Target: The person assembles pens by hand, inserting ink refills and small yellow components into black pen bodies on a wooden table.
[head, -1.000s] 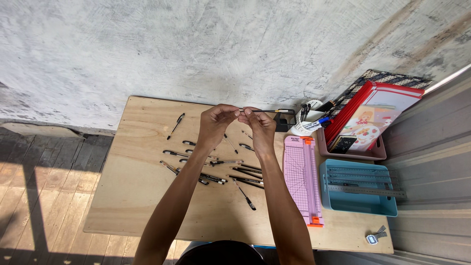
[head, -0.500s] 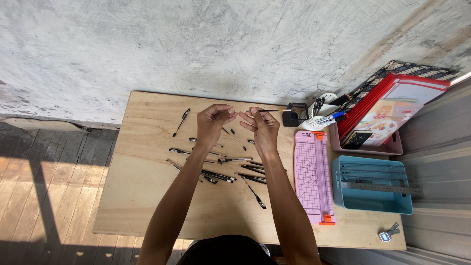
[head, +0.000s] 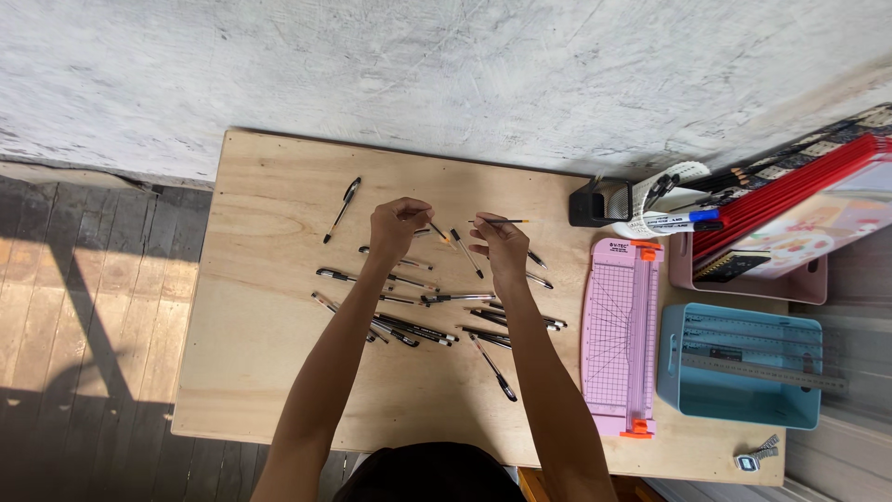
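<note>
Two thin pen parts, held above the middle of the wooden table (head: 269,372): a slim ink refill (head: 506,221) with an orange tip, pinched level in the right hand (head: 497,244); a short dark pen piece (head: 435,230), angled down, pinched in the left hand (head: 395,228). Both hands closed to a fingertip pinch, thumb against forefinger, other fingers curled; parts apart, not touching each other.

Likely very light, both of them. Refill probably a narrow plastic tube: springy, easy to bend or kink under side force, smooth and prone to slip or roll. Best taken near the middle or close behind the tip, with a soft pinch, well clear of the inky point. Dark piece seemingly stiffer; better held around its body. Exact kind too small to tell.

Below the hands, scattered dark pens (head: 418,330) lying flat on the table, some crossing, some apart; one lone pen (head: 342,209) off toward the left rear. Just right of the pile, a pink paper cutter (head: 621,339), lengthwise. Farther right, a light blue tray (head: 739,367) with a ruler across it. Behind that, a pink tray (head: 757,274) with red books, plus a white cup (head: 655,209) of markers and a small black holder (head: 595,206). Near the right front corner, a wristwatch (head: 753,455). Rough white wall behind, dark plank floor at left.
</note>
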